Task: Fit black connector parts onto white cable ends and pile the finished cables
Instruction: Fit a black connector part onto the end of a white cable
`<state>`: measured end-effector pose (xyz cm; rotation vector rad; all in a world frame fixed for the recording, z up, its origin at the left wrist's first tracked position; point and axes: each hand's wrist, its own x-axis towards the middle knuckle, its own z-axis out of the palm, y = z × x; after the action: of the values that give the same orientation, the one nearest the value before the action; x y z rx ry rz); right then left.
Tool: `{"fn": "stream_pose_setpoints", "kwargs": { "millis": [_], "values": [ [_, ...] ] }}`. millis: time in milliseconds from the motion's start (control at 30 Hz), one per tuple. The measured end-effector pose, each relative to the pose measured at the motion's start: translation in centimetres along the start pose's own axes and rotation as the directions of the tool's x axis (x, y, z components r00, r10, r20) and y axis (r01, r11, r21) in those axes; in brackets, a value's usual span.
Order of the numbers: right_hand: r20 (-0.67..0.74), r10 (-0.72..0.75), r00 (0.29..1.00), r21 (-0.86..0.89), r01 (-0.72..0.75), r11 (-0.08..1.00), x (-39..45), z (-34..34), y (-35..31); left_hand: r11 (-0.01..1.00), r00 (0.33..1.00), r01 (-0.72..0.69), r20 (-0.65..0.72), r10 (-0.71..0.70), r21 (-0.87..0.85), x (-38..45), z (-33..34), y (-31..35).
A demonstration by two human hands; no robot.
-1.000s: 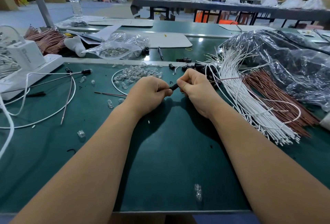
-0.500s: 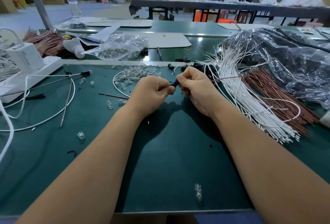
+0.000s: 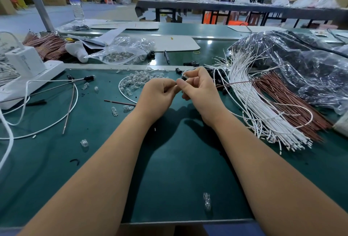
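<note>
My left hand (image 3: pixel 157 94) and my right hand (image 3: pixel 199 89) meet over the middle of the green table (image 3: pixel 178 169). Between thumb and fingers, my right hand pinches a small black connector part (image 3: pixel 183 78). My left hand's curled fingers pinch the cable end going into it. A white cable (image 3: pixel 124 94) loops out to the left from under my left hand, and a brown wire (image 3: pixel 235 83) trails right from my right hand. Loose black connector parts (image 3: pixel 216 74) lie just behind my right hand. A finished cable with a black end (image 3: pixel 88 78) lies at the left.
A fan of white cables (image 3: pixel 254 104) and brown wires (image 3: pixel 288 102) lies on the right beside black plastic bags (image 3: pixel 310 70). Clear bulbs (image 3: pixel 139 77) are scattered behind my hands, one (image 3: pixel 206 201) near the front edge. A white power strip (image 3: pixel 28 77) sits left.
Both hands have lifted slightly and moved farther from me. The black connector part has turned more upright in my right fingers, and my left hand has drawn closer to it.
</note>
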<state>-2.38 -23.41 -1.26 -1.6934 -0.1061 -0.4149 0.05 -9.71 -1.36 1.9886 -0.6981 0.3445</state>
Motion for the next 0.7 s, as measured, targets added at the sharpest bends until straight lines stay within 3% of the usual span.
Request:
{"fn": "stream_pose_setpoints", "kwargs": {
  "millis": [133,367,567,633,700],
  "values": [
    [-0.113,-0.017,0.993,0.004,0.018,1.000,0.1,0.2,0.0,0.995,0.999,0.037,0.004,-0.037,-0.097,0.0,0.0,0.1],
    [-0.108,0.052,0.993,0.195,-0.030,0.980,0.1,0.0,-0.1,0.979,0.996,0.088,0.010,-0.088,-0.181,0.0,-0.1,0.2],
    [-0.152,0.083,0.985,0.213,-0.049,0.976,0.4,0.1,-0.2,1.000,0.999,0.030,-0.022,-0.030,0.007,0.1,-0.2,0.4],
    [-0.273,0.084,0.958,0.219,-0.023,0.975,0.5,-0.1,-0.3,0.988,1.000,0.017,-0.010,-0.016,0.152,0.2,-0.9,0.0],
    [-0.454,0.083,0.887,0.240,0.032,0.970,0.7,-0.6,-0.4,0.947,1.000,0.024,-0.006,-0.024,0.320,0.3,-1.9,-0.4]
  ]
}}
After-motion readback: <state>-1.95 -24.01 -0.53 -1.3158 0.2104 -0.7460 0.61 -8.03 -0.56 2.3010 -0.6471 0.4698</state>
